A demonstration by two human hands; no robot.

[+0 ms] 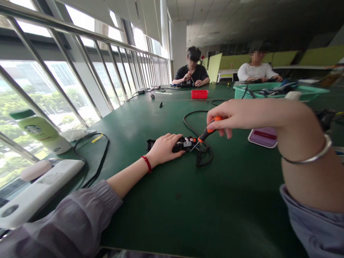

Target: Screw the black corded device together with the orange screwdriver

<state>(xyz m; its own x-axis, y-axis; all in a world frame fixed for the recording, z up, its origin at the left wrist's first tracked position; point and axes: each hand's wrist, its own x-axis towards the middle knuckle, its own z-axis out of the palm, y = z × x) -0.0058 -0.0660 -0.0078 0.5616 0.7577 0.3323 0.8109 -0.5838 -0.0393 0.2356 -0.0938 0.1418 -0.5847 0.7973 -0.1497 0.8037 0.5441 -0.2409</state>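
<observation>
My left hand (166, 147) is wrapped over a dark-bodied power tool (186, 144), pressing it against the green table (163, 204). The tool's right end is exposed, with metal parts and coloured wires showing; its exact kind is unclear. In my right hand (227, 115) is a screwdriver (206, 134) with an orange and black handle. Its shaft slants down and left to the wired end; whether the tip touches a screw is too small to see. A black power cord (186, 121) loops around that end.
A red tray (199, 94) and a green basket (248, 91) of tools stand farther back. Left are a bottle (40, 132), a white case (50, 181) and a cable (103, 156) by the railing. A purple phone-like object (262, 137) lies right. Two people sit across the table.
</observation>
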